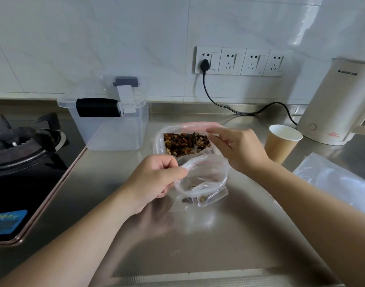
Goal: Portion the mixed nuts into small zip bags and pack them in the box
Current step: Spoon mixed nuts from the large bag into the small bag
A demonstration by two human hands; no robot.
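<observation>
Left hand [156, 179] pinches rim of small zip bag [202, 181], mouth held open, few nuts inside at bottom. Right hand [237, 148] hovers at 1 o'clock from bag, fingers straight and relaxed, holding nothing, over large bag of mixed nuts [185, 142]. Clear box [109, 123] with black handle stands at 10 o'clock, lid up. Paper cup [282, 141] at 2 o'clock, kettle [332, 104] beyond. Spare bags [334, 179] at 3 o'clock on steel counter [198, 245]. Gas stove [22, 146] at 9 o'clock.
</observation>
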